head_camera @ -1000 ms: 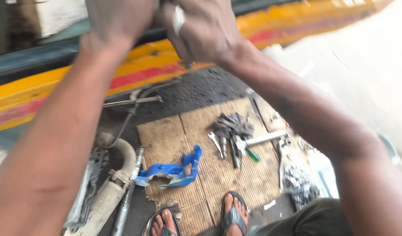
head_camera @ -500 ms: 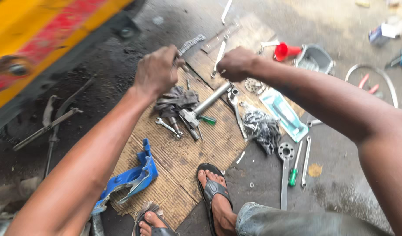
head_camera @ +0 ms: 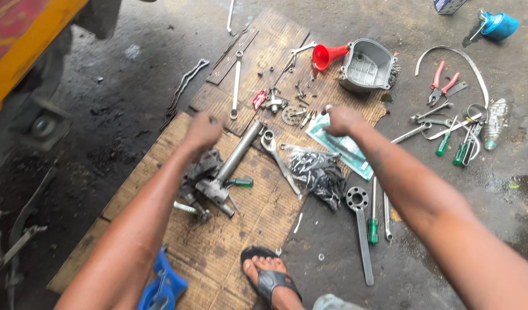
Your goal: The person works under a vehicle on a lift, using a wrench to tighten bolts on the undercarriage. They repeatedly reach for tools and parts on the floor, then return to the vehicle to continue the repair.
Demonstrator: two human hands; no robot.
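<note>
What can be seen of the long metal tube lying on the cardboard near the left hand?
The metal tube is a grey, dull-looking steel pipe lying flat and diagonally on the cardboard sheet. Its open upper end points toward the ring spanner, and its lower end joins a blocky metal fitting beside a green-handled screwdriver. The left hand hovers just left of its upper part; whether they touch is unclear.

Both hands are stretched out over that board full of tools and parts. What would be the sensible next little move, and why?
Probably lower the right hand a little onto the small parts just beyond it. It hovers near the small sprocket and loose bolts on the cardboard sheet, and seems to hold nothing. The left hand is a loose fist above the long metal tube, so it looks less ready to pick.
</note>
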